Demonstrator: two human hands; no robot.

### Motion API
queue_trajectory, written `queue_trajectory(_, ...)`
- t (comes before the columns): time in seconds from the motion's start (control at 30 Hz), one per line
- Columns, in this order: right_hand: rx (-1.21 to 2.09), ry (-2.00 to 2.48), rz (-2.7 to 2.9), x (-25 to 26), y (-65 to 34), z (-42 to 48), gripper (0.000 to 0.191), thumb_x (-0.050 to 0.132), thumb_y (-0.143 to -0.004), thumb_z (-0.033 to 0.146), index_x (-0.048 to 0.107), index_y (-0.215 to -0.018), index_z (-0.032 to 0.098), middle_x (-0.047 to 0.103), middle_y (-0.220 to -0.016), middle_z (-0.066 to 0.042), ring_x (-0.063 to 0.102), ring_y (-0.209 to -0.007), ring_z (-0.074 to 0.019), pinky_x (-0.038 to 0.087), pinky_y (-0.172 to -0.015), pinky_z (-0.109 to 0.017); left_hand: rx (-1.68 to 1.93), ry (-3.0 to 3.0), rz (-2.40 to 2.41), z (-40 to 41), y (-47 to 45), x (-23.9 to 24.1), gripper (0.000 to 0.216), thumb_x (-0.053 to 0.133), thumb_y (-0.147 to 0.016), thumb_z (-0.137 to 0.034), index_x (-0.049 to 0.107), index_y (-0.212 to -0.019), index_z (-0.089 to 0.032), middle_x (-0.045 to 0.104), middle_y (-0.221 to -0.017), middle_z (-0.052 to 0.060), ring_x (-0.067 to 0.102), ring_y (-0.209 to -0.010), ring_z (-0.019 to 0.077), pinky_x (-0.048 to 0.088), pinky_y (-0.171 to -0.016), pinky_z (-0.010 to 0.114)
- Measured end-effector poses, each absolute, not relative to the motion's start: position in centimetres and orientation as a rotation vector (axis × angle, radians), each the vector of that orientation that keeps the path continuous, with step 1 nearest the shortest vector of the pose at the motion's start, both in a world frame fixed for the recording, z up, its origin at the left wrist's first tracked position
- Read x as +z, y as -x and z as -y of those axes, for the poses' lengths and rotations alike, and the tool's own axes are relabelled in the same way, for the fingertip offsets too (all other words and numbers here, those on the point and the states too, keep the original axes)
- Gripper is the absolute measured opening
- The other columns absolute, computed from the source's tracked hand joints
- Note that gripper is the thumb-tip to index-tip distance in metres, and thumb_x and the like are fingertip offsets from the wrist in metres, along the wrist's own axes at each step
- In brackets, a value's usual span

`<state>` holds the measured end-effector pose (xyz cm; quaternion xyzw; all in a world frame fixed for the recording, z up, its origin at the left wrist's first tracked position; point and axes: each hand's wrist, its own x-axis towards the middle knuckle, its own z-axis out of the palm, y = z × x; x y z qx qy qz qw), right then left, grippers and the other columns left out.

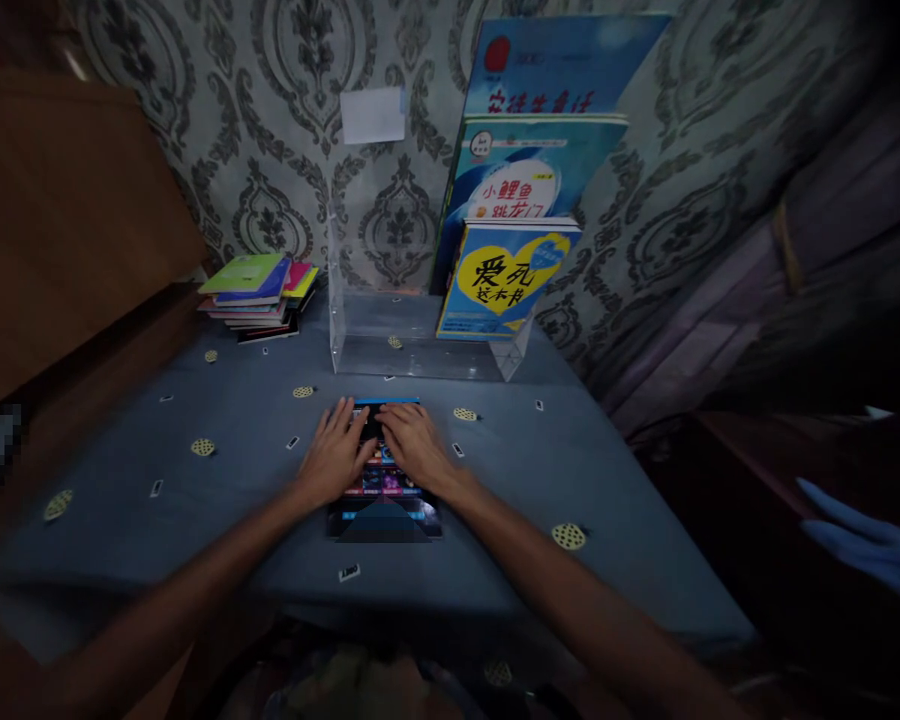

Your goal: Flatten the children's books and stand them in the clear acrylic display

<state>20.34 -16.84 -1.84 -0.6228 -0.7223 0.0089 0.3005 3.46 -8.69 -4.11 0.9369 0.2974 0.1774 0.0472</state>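
Observation:
A dark book with small colourful pictures and a blue strip at its top edge lies on the table near the middle. My left hand rests palm down over its upper left part, fingers stretched out. Over the upper right part lies my right hand, also palm down with extended fingers. Neither hand is wrapped round anything. Between them, part of the cover shows, and the title area is mostly hidden under the fingers.
Behind the book stands a clear acrylic rack, with several upright books on its right side. At the back left is a stack of books. A patterned blue-grey cloth covers the table, and a curtain hangs at right.

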Motion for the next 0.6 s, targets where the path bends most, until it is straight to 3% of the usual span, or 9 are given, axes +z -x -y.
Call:
queue_trajectory(0.1,0.043,1.670,1.966,-2.1,-20.4,16.8,0.032,0.051,-0.096,0.012,0.065,-0.124,0.016,0.064,-0.131,-0.016,0.055,-0.128,-0.0277,0.041,-0.109,-0.049,0.643,-2.786,-0.840,8.9,-3.8,-4.4,0.048,0.041,-0.102,-0.037,0.046,-0.143,-0.015,0.044,-0.155,0.019,0.036,-0.148,0.0313,0.033,-0.118,0.056)
queue_trajectory(0.3,0.028,1.675,2.041,-1.8,-20.2,16.8,0.033,0.048,-0.099,0.015,0.064,-0.128,0.015,0.062,-0.137,-0.017,0.054,-0.132,-0.0276,0.042,-0.111,-0.050,0.778,-2.451,-0.821,7.1,-2.9,-3.3,0.042,0.029,-0.102,-0.022,0.046,-0.140,-0.021,0.065,-0.134,0.009,0.060,-0.126,0.0211,0.046,-0.110,0.044)
queue_trajectory(0.47,0.034,1.570,2.244,-1.6,-19.7,17.0,0.037,0.046,-0.102,0.019,0.056,-0.138,0.019,0.057,-0.146,-0.013,0.044,-0.143,-0.0243,0.034,-0.119,-0.050,0.817,-2.476,-0.773,6.8,-2.8,-3.2,0.046,0.031,-0.097,-0.015,0.043,-0.141,-0.017,0.064,-0.133,0.012,0.058,-0.127,0.0229,0.043,-0.112,0.046)
queue_trajectory(0.6,0.057,1.549,2.298,-1.5,-19.7,16.9,0.041,0.047,-0.103,0.024,0.052,-0.141,0.011,0.051,-0.150,-0.017,0.040,-0.146,-0.0263,0.031,-0.121,-0.051,0.765,-2.592,-0.779,7.3,-2.9,-3.6,0.050,0.033,-0.095,-0.013,0.040,-0.144,-0.016,0.060,-0.137,0.016,0.056,-0.127,0.0263,0.044,-0.110,0.049)
